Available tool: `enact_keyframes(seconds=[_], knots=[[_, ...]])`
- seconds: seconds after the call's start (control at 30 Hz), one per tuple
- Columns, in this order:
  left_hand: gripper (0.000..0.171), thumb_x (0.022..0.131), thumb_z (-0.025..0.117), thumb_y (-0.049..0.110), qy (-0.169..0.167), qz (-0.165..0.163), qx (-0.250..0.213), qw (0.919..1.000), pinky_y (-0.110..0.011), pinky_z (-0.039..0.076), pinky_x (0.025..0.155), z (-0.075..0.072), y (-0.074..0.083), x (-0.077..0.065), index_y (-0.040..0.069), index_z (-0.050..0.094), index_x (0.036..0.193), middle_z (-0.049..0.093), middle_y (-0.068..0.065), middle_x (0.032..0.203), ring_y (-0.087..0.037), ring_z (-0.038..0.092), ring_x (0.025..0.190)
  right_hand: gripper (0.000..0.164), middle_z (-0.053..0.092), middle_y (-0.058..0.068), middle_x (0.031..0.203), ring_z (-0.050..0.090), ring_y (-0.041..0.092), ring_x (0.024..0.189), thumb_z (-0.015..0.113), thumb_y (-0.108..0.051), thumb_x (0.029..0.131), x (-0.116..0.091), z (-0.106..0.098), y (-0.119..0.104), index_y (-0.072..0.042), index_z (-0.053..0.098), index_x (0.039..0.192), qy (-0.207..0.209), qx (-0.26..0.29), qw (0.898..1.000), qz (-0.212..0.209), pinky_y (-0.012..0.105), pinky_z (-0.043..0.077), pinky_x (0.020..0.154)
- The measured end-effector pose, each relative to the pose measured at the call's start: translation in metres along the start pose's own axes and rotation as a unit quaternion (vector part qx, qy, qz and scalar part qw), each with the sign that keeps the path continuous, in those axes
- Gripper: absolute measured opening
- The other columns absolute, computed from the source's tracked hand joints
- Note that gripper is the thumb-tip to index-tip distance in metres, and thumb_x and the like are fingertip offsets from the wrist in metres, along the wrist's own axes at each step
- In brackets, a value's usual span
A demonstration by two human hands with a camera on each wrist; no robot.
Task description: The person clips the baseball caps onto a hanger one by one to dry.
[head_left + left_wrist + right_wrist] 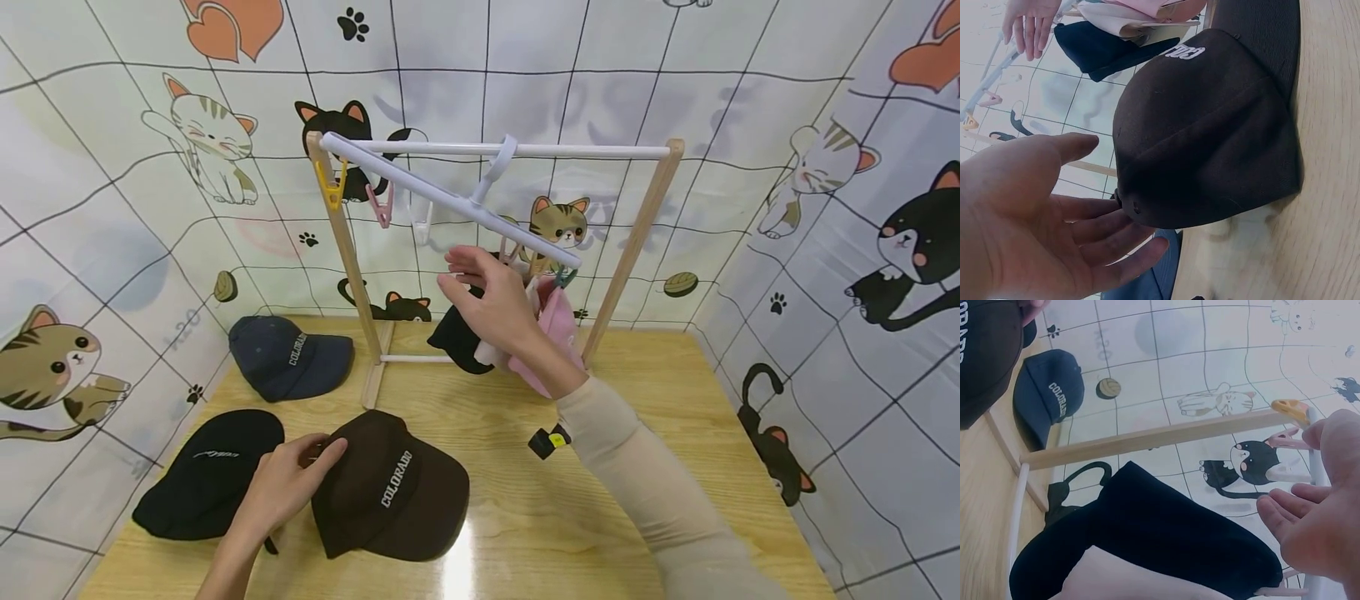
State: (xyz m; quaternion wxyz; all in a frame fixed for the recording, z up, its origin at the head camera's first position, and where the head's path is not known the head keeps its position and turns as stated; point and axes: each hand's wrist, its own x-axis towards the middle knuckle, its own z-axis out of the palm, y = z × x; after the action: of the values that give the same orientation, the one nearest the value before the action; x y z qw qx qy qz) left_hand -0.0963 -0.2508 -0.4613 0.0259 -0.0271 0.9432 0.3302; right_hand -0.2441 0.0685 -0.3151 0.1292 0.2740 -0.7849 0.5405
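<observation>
Brown cap (371, 475), its cloth crown domed and lettered, rests brim down on the near worktop (555, 517), just right of a slumped, soft black cap (187, 492). At its back, your left grip (288, 479) is relaxed, fingers spread, pinching nothing. Farther left sits a navy cap (270, 358). Your right grip (491, 304) lies loose and empty below the smooth white hanger (442, 198), which slants down rightward, likely because the clipped pink hat (561, 321) and dark hat (452, 329) weigh on that end; its hook rides the rail (600, 152).

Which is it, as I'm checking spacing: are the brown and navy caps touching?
Apart: the head view shows table between the brown cap and navy cap.
</observation>
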Motion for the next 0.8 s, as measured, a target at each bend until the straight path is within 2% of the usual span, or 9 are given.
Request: enact_keyframes(seconds=[0.17,0.33,0.47,0.7,0.8], knots=[[0.069,0.097,0.056,0.069,-0.014,-0.015,-0.013,0.9997,-0.045,0.060,0.088,0.002,-0.004,0.004,0.011,0.069,0.132,0.077,-0.010,0.121,-0.024,0.074,0.106,0.046,0.067,0.005,0.138,0.066,0.018,0.127,0.066,-0.036,0.101,0.006,0.004,-0.001,-0.011,0.059,0.140,0.005,-0.002,1.000,-0.002,0.035,0.053,0.110],[0.071,0.095,0.055,0.072,-0.048,-0.052,-0.067,0.9953,-0.040,0.057,0.088,0.005,-0.009,0.011,0.012,0.069,0.131,0.075,-0.006,0.117,-0.019,0.070,0.105,0.046,0.067,0.007,0.138,0.066,0.024,0.127,0.065,-0.033,0.102,0.012,0.010,-0.002,-0.009,0.059,0.140,0.012,-0.001,1.000,-0.004,0.033,0.053,0.109],[0.066,0.094,0.056,0.072,-0.063,-0.070,-0.104,0.9901,-0.031,0.052,0.086,0.008,-0.010,0.017,0.015,0.071,0.125,0.075,-0.002,0.110,-0.014,0.067,0.101,0.046,0.068,0.008,0.138,0.065,0.027,0.128,0.065,-0.032,0.101,0.015,0.012,-0.003,-0.008,0.059,0.140,0.014,-0.003,1.000,0.000,0.034,0.053,0.109],[0.057,0.094,0.061,0.067,-0.055,-0.065,-0.154,0.9844,-0.027,0.049,0.077,0.014,-0.006,0.026,0.015,0.072,0.115,0.073,-0.003,0.097,-0.016,0.065,0.089,0.046,0.067,0.007,0.138,0.065,0.025,0.127,0.064,-0.034,0.102,0.021,0.013,-0.004,-0.009,0.059,0.140,0.021,-0.018,1.000,0.005,0.038,0.053,0.110],[0.055,0.095,0.062,0.064,-0.049,-0.056,-0.169,0.9829,-0.027,0.050,0.075,0.015,-0.002,0.028,0.013,0.072,0.115,0.073,-0.004,0.095,-0.015,0.065,0.087,0.046,0.068,0.006,0.137,0.066,0.022,0.127,0.064,-0.035,0.101,0.025,0.015,-0.005,-0.009,0.059,0.139,0.027,-0.028,0.999,0.010,0.036,0.053,0.110]])
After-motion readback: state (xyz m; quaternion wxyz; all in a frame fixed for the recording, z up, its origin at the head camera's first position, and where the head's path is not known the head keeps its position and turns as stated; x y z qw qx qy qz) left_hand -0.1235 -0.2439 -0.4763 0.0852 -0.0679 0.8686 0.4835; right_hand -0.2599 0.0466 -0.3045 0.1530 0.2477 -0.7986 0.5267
